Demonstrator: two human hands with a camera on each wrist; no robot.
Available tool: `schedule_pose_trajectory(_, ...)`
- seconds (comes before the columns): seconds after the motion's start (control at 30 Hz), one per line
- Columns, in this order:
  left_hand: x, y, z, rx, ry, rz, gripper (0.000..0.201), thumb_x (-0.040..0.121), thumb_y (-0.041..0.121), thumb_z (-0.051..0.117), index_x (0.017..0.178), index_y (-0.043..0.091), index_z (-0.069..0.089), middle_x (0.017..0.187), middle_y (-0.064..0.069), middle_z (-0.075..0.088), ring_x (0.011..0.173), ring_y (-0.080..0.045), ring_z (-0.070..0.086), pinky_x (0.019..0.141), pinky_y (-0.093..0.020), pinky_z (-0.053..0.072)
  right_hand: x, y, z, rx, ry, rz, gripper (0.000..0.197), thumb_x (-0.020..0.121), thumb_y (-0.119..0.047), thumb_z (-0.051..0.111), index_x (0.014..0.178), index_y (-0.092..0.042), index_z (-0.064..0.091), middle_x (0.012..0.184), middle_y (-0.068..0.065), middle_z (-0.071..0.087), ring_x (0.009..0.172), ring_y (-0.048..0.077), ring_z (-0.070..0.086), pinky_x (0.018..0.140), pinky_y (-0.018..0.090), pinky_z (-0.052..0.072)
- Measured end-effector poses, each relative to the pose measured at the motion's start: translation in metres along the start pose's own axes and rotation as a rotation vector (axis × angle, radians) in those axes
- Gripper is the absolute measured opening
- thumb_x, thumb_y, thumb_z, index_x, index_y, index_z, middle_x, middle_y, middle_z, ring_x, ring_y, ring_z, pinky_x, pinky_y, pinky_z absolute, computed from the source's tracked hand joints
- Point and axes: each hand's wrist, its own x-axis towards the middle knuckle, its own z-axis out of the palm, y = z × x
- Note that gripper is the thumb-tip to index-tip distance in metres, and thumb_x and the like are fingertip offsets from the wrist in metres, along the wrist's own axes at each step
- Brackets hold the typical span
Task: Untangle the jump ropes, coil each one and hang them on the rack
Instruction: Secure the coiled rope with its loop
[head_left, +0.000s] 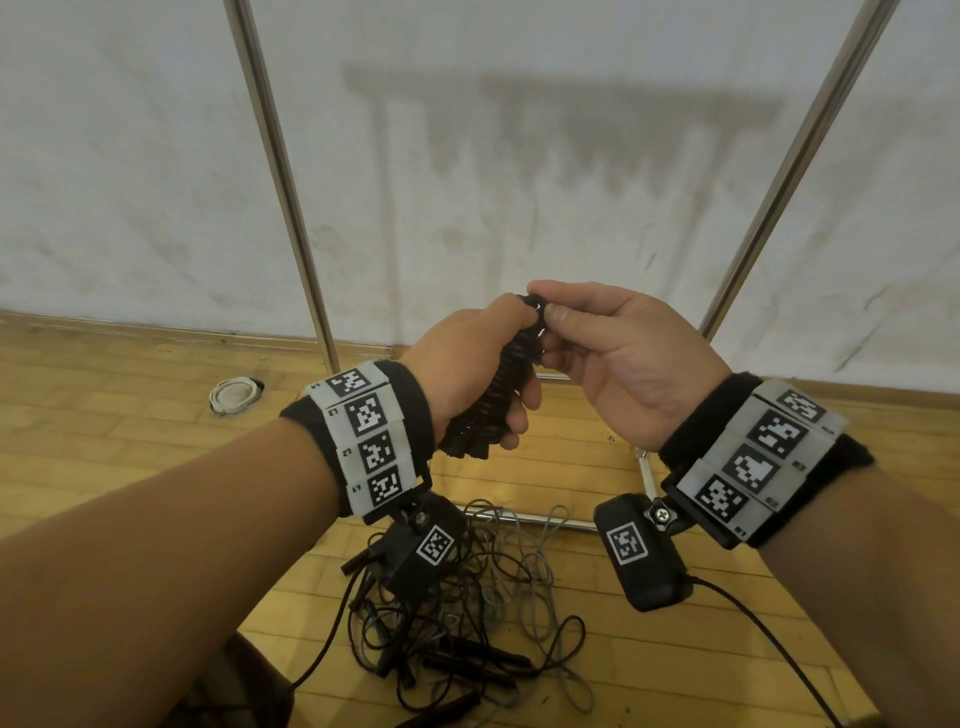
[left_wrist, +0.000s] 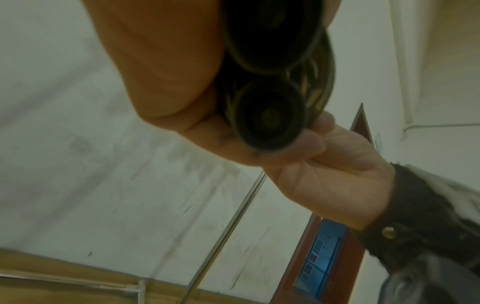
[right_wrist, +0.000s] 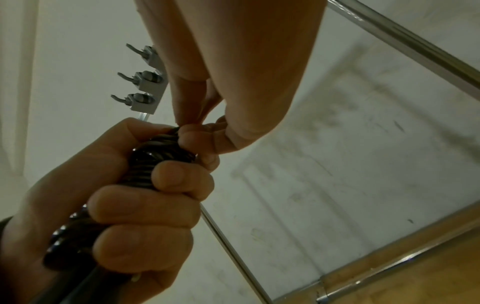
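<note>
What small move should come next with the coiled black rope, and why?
Probably tuck the end under the last wrap. The left hand grips the coiled black rope, the right hand pinches its top end, and the rack hooks above are bare.

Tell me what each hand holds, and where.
Left hand grips the coiled black jump rope around its wound middle; right hand pinches the rope's top end.

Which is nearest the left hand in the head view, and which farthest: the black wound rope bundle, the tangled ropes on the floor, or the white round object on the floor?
1. Black wound rope bundle: gripped in the left hand.
2. Tangled ropes: on the floor below.
3. White round object: far left, by the wall.
</note>
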Motion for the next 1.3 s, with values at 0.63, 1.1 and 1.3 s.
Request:
schedule_pose_trajectory(0.63,0.009,0.000,-0.004,0.108,0.064,0.060,0.027,0.105,0.027,0.049,0.104,0.007,0.068,0.075,-0.008,0.072,0.055,-0.028,0.070,0.045,-0.031,0.052,-0.004,0.007,0.007,-0.445,0.186,-0.181,0.023,0.093,-0.005,0.070,0.106,-0.022,0.080,0.089,-0.004,0.079,0.077,0.004,0.072,0.071,0.016,0.056)
schedule_pose_trajectory(1.1,0.014,0.006,-0.003,-0.201,-0.044,-0.043,0.029,0.108,0.030,0.049,0.113,0.002,0.056,0.077,-0.008,0.067,0.053,-0.021,0.060,0.049,-0.033,0.053,0.000,-0.005,-0.008,-0.297,0.112,-0.056,0.024,0.095,-0.002,0.066,0.118,-0.001,0.072,0.113,0.023,0.073,0.107,0.040,0.070,0.096,0.049,0.058)
schedule_pose_trajectory(1.3,0.022,-0.002,-0.001,-0.174,-0.072,-0.069,0.033,0.108,0.035,0.049,0.111,0.003,0.056,0.076,-0.009,0.066,0.051,-0.023,0.058,0.050,-0.033,0.053,0.002,-0.003,-0.008,-0.334,0.096,-0.034,0.023,0.095,0.000,0.065,0.118,-0.004,0.070,0.095,0.013,0.070,0.077,0.017,0.065,0.077,0.034,0.058)
